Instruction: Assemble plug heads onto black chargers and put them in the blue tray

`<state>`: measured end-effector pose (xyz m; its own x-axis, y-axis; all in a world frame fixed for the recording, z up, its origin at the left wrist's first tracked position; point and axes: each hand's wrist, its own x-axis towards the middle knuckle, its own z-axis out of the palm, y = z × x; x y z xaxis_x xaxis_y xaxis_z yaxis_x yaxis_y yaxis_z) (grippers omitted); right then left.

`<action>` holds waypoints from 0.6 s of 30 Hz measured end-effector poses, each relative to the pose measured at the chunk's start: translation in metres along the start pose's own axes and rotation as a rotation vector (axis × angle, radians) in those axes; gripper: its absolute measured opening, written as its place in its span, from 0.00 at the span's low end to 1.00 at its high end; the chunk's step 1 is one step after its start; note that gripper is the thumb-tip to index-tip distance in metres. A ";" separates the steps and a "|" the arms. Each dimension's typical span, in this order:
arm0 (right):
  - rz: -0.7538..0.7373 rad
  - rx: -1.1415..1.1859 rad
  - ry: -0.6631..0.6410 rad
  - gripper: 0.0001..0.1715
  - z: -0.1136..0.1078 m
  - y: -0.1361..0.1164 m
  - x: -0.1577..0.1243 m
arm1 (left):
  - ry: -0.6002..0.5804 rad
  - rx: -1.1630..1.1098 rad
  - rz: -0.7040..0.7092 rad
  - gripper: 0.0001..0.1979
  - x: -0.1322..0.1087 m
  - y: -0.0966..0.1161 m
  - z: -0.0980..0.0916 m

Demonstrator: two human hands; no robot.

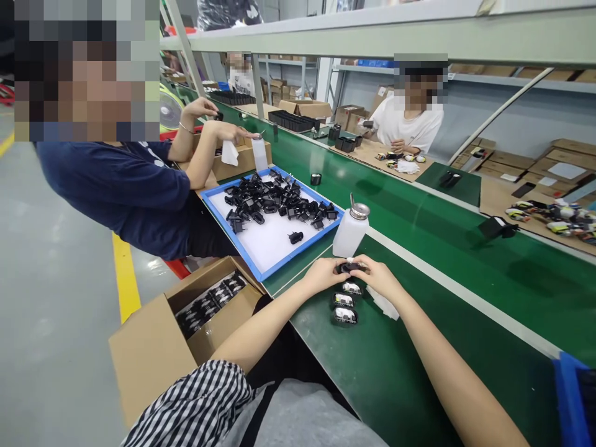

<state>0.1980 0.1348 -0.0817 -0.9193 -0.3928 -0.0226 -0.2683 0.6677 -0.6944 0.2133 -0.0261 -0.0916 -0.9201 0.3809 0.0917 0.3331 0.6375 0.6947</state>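
Observation:
Both my hands meet over the green work surface, fingers closed on one small black plastic part [350,267]. My left hand [325,274] grips its left end, and my right hand [376,277] grips the right end. The fingers partly cover it, so its exact kind cannot be made out. Just below, three small black parts with white insides, one of them [345,316] nearest me, lie in a short column. A crumpled white cloth [384,304] rests beneath my right wrist. Right behind my hands stands a white pump bottle [350,233] with a metal top.
Left of the bottle, a blue-rimmed tray [263,275] holds many loose black plug-like parts. An open cardboard box [153,335] with packed black parts sits by my left arm. A blue bin [568,397] is at lower right. Co-workers sit at left and across the green belt [419,214].

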 end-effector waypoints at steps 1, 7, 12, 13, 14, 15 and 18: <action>-0.005 -0.024 -0.013 0.16 -0.002 -0.002 0.000 | -0.012 0.021 0.020 0.17 0.000 0.001 -0.003; -0.048 -0.173 -0.091 0.16 -0.014 -0.010 0.009 | -0.073 0.271 0.123 0.17 0.004 0.009 -0.015; -0.074 -0.171 -0.154 0.18 -0.014 0.012 0.018 | -0.164 0.361 0.064 0.18 0.006 0.015 -0.018; -0.080 -0.171 -0.166 0.19 -0.013 0.018 0.020 | -0.188 0.379 0.046 0.18 0.006 0.018 -0.018; -0.088 -0.173 -0.176 0.19 -0.012 0.023 0.021 | -0.209 0.398 0.029 0.17 0.006 0.021 -0.019; -0.097 -0.172 -0.184 0.20 -0.011 0.028 0.023 | -0.227 0.412 0.011 0.16 0.006 0.024 -0.020; -0.123 -0.158 -0.198 0.19 -0.011 0.036 0.027 | -0.273 0.431 -0.039 0.15 0.009 0.034 -0.022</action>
<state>0.1605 0.1550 -0.0997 -0.8070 -0.5826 -0.0965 -0.4300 0.6918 -0.5801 0.2120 -0.0160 -0.0518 -0.8653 0.4757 -0.1578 0.4073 0.8510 0.3315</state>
